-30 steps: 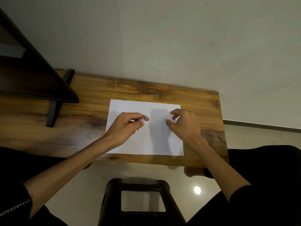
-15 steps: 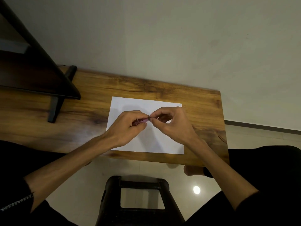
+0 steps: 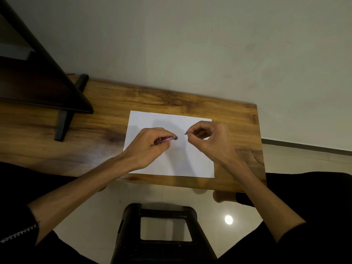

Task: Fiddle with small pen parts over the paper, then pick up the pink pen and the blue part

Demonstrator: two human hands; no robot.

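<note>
I see my left hand (image 3: pixel 150 144) over the left half of the paper (image 3: pixel 171 164), its fingers curled round a pink pen (image 3: pixel 165 139). The pen lies nearly level, its long axis running left to right with a slight rise toward the right; its exposed end pokes out past the fingertips and points at my right hand (image 3: pixel 207 140). The rest of the barrel is hidden in the fist, with a small metal bit showing near the knuckles. My right hand hovers over the right part of the paper, thumb and forefinger pinched on a small dark piece (image 3: pixel 186 133), the other fingers loosely curled behind. That piece is thin and short; what shows of it sticks out leftward, toward the pen's end, roughly in line with the barrel. I cannot tell just what the piece is, as it is too small. The pen's end and the piece are apart, with a clear strip of white paper between them. Neither hand plainly rests on the sheet; their shadows fall on it below them. The paper lies flat on the wooden table (image 3: pixel 190 100), its long side running along the table, set near the front edge and toward the table's right end. At the left stands a dark stand (image 3: pixel 62 122) on the table under a slanting dark panel (image 3: pixel 38 82). Below the table's edge a black stool (image 3: pixel 163 225) stands on the pale floor (image 3: pixel 91 216).
</note>
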